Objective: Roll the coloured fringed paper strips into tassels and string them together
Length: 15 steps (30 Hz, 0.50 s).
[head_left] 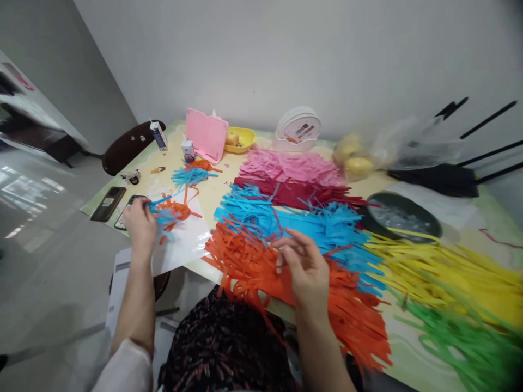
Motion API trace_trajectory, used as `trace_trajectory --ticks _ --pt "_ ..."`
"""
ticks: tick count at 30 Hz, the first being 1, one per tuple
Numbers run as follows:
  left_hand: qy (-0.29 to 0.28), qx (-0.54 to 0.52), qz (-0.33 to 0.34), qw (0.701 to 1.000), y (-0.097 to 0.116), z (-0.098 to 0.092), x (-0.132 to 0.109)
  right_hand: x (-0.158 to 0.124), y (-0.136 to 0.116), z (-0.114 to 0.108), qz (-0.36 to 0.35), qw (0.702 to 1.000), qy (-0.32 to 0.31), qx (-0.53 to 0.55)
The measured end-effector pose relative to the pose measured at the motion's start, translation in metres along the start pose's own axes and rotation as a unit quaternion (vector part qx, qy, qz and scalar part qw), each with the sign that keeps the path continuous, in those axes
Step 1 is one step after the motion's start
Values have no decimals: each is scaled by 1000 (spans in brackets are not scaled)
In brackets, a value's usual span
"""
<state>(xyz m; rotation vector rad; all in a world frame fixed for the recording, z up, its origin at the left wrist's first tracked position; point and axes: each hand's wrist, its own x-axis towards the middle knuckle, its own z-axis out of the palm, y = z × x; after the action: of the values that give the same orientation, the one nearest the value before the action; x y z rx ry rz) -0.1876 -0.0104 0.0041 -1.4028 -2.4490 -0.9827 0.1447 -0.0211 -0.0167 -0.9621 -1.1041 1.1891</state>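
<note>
My left hand is closed on a blue paper tassel, whose fringe is blurred. It is above a white sheet, and an orange tassel lies just behind. My right hand hovers over the orange fringed paper, fingers loosely curled and apart, with no object clearly in them. Beyond it lie blue fringed paper, dark red paper and pink fringed paper. A finished-looking blue tassel rests farther back at the left.
Two phones, one dark, lie at the table's left edge. A pink stand, a yellow bowl and a white round holder stand behind. At the right are yellow strips, green strips and a dark tray.
</note>
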Motion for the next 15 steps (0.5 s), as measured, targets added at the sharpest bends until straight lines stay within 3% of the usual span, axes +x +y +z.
trace_trajectory --ticks 1,3,6,9,10,12,14,15 --pt "-5 30 -2 1000 -9 3 10 3 3 -3 -3 1000 4 -4" --pt "-84 89 34 992 -15 18 18 12 7 -11 -3 1000 7 -24" --pt "-183 138 89 969 -6 52 5 40 12 -34 -6 995 29 -91" --pt "-212 151 104 960 2 67 -8 84 16 -73 -41 972 63 -222" --pt "-214 160 108 958 6 66 -7 101 16 -87 -58 954 73 -284" --pt "-193 180 128 956 18 56 1 134 16 -111 -93 886 73 -449" --pt "-147 173 182 957 46 48 13 163 17 -122 -111 791 3 -602" --pt "-130 147 224 955 67 48 18 176 19 -123 -110 762 -37 -637"
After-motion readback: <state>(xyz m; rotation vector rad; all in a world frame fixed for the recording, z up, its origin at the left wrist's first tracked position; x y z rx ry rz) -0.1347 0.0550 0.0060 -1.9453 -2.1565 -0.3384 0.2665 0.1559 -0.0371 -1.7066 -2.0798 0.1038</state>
